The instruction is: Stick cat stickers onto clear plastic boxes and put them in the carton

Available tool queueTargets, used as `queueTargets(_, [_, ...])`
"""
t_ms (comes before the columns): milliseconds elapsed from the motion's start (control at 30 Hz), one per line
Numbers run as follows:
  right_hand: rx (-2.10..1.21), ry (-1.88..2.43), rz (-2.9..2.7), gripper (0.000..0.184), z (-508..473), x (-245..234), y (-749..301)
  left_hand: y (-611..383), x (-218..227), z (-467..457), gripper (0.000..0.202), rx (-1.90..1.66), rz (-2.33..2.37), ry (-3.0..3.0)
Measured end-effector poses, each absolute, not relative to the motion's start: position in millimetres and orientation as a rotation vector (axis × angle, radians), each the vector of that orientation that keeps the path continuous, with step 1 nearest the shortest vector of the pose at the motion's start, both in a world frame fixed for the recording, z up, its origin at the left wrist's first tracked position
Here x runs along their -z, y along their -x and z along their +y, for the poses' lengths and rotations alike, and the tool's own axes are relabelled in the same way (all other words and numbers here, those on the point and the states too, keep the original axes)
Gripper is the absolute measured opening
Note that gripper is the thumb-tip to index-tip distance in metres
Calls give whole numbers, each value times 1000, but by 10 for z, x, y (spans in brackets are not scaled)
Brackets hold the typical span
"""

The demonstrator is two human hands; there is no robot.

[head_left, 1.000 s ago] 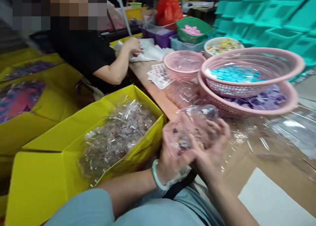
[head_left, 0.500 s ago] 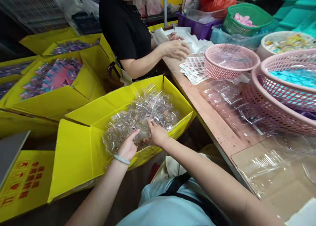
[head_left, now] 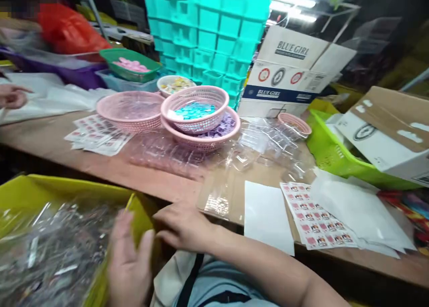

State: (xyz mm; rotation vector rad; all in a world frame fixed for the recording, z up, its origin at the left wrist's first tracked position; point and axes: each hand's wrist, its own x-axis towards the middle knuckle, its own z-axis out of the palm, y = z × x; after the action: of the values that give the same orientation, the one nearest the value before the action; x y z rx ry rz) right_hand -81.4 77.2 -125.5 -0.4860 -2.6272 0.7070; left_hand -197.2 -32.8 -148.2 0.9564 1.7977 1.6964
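Observation:
My left hand [head_left: 130,260] is at the near right wall of the yellow box [head_left: 142,215], its fingers stretched and thumb apart. Blur hides whether it touches the wall. Inside the box lies a heap of small clear plastic packets [head_left: 63,249], smeared by motion. Just right of the box, my right hand [head_left: 182,226] is by the table's front edge, with fingers loosely bent and thumb apart. Nothing shows in either hand. Beyond the right hand, clear plastic trays [head_left: 170,157] lie on the table [head_left: 87,168] near a flat cardboard sheet [head_left: 231,188].
Pink baskets [head_left: 196,108] with blue and purple pieces stand mid-table. White paper [head_left: 268,217] and a sticker sheet [head_left: 318,222] lie right. Behind are stacked turquoise crates [head_left: 208,34] and a white carton [head_left: 284,70]; a green basket [head_left: 338,155] is far right. Another person's hand [head_left: 13,97] is at left.
My view has swung right, from the box to the table. Both hands have come away from above the packets; the right hand is now outside the box by the table edge.

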Motion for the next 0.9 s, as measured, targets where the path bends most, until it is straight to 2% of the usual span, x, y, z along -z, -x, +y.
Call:
queueTargets(100, [-588,1029,-2190,28,1215,1193,-128,1273,1426,450,45,-1462,1500,-1360])
queueTargets(200, [-419,1397,-1909,27,1595,1163,-950,710,1493,1235,45,-1274,1342,-1793])
queueTargets(300, [-260,1459,-1897,32,1967,1126,-1372,317,1580,1916,57,-1185,1361,-2071])
queueTargets(400, [-218,1326,-2029,45,2424,1099,-1338,118,1627,2311,54,-1057,1485,-2173])
queueTargets(533, [-380,1227,-2372,65,3044,1099,-971,152,1614,2283,46,-1035,1646,-2139])
queueTargets(633, [-505,1186,-2574,78,3312,1108,-770,282,1560,2004,64,-1029,1654,-2057])
queueTargets(733, [-520,1222,-2596,70,3342,1108,-766,400,1501,1709,77,-997,1608,-1869])
queueTargets(800, [-493,1255,-2582,61,3254,1085,-874,462,1462,1566,71,-1019,1577,-1653])
queueTargets(900, [-405,1248,-2430,59,2993,978,-1092,510,1360,1423,58,-1176,1410,-1163])
